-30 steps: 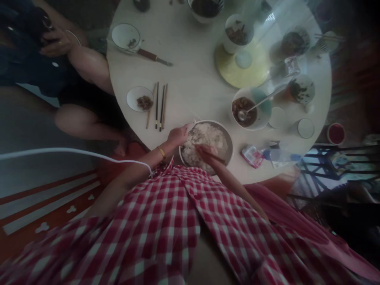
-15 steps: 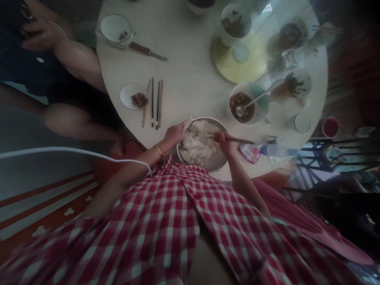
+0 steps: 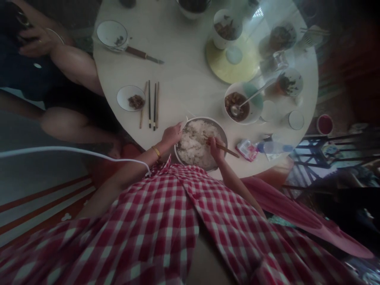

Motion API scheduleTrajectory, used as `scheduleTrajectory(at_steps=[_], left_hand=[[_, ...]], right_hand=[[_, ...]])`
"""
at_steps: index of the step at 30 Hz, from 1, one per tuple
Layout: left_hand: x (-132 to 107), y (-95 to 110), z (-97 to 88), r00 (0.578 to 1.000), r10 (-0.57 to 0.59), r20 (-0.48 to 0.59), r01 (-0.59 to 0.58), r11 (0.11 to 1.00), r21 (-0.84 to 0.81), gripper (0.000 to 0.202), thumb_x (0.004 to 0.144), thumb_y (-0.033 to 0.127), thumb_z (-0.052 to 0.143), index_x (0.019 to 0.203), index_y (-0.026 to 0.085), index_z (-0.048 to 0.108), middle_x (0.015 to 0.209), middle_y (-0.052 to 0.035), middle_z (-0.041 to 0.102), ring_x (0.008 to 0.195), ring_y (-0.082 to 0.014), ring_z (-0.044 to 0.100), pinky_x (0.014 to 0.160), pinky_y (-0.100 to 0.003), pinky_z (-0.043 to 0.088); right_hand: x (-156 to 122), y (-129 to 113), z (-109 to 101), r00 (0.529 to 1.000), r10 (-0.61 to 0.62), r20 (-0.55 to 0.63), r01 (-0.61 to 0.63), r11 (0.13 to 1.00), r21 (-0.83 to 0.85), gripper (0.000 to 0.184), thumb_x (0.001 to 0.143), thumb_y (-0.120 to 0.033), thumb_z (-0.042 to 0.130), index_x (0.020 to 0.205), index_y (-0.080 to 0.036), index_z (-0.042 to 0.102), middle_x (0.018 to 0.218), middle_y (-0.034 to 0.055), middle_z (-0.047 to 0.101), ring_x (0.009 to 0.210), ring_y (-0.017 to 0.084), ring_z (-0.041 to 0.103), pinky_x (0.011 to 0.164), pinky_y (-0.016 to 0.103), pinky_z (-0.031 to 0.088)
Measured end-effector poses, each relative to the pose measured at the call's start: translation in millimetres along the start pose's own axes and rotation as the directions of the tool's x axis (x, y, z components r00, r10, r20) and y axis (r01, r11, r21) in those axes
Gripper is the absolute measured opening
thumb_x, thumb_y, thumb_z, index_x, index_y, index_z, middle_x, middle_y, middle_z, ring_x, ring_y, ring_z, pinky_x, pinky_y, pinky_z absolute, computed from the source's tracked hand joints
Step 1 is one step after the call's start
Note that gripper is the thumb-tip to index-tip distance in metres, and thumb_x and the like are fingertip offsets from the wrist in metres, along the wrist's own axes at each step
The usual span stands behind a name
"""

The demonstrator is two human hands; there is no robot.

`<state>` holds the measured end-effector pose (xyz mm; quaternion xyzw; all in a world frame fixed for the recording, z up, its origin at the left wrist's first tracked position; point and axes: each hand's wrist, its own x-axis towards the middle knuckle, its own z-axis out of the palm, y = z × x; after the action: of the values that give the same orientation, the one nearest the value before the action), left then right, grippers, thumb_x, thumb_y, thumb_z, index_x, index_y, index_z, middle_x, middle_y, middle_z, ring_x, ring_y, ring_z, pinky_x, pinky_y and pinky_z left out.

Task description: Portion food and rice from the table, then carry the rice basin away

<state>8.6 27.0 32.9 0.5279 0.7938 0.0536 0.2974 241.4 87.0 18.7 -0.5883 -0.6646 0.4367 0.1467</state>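
A wide round pot (image 3: 223,136) of white cooked rice (image 3: 194,143) stands at the table's near edge, right in front of me. My left hand (image 3: 172,135) grips the pot's left rim, fingers closed; something pale shows by the fingertips, too blurred to name. Over the right part of the rice, my right hand (image 3: 216,150) is closed around wooden chopsticks (image 3: 230,151). Their tips point left into the rice, while the back ends stick out past the right rim.
Beyond the pot stands a bowl of stew (image 3: 251,114) with a metal ladle. Left lie several chopsticks (image 3: 150,107), a small food bowl (image 3: 123,97) and a knife (image 3: 145,55). A plastic bottle (image 3: 271,148) and red-white packet (image 3: 247,149) are right. Another person's hand (image 3: 38,41) is far left.
My right hand has moved left and slightly down over the rice, and the chopsticks now slant more steeply. My left hand keeps its hold on the rim. The whole view has shifted slightly.
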Motion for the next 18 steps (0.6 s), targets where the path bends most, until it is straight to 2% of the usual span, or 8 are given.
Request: scheduleTrajectory(at_steps=[7, 13, 15, 18], left_hand=[[-1, 1, -0.5, 1.0, -0.008, -0.004, 0.008, 1.0, 0.016, 0.046, 0.093, 0.026, 0.039, 0.136, 0.019, 0.053, 0.1, -0.0102, 0.073, 0.089, -0.0229, 0.068, 0.078, -0.03, 0.047], [-1, 1, -1.5, 1.0, -0.015, 0.011, 0.015, 0.999, 0.028, 0.049, 0.093, 0.027, 0.04, 0.141, 0.02, 0.048, 0.103, -0.0098, 0.073, 0.09, -0.0219, 0.068, 0.079, -0.03, 0.048], [-1, 1, -1.6, 0.999, -0.024, 0.025, 0.023, 0.999, 0.033, 0.05, 0.093, 0.028, 0.04, 0.143, 0.021, 0.047, 0.103, -0.0095, 0.073, 0.091, -0.0218, 0.068, 0.08, -0.03, 0.048], [-1, 1, -1.4, 0.999, -0.033, 0.032, 0.032, 0.999, 0.036, 0.052, 0.093, 0.028, 0.041, 0.145, 0.021, 0.045, 0.104, -0.0101, 0.073, 0.093, -0.0224, 0.068, 0.082, -0.031, 0.048]], right_hand=[[-19, -6, 6, 0.998, -0.06, -0.025, 0.057, 0.993, -0.103, 0.043, 0.094, -0.047, 0.036, 0.084, -0.019, 0.068, 0.08, 0.0091, 0.073, 0.083, 0.022, 0.069, 0.081, 0.037, 0.053], [-48, -20, 34, 0.977, -0.17, 0.126, 0.179, 0.982, -0.062, 0.048, 0.096, -0.051, 0.033, 0.087, -0.021, 0.069, 0.089, 0.0089, 0.073, 0.085, 0.02, 0.069, 0.08, 0.033, 0.053], [-48, -24, 31, 0.97, -0.191, 0.151, 0.203, 0.977, -0.067, 0.048, 0.095, -0.054, 0.034, 0.09, -0.022, 0.07, 0.094, 0.0086, 0.073, 0.088, 0.02, 0.068, 0.082, 0.032, 0.053], [-38, -29, 7, 0.972, -0.183, 0.148, 0.198, 0.975, -0.099, 0.049, 0.094, -0.058, 0.036, 0.089, -0.024, 0.071, 0.091, 0.0072, 0.073, 0.088, 0.021, 0.068, 0.082, 0.033, 0.053]])
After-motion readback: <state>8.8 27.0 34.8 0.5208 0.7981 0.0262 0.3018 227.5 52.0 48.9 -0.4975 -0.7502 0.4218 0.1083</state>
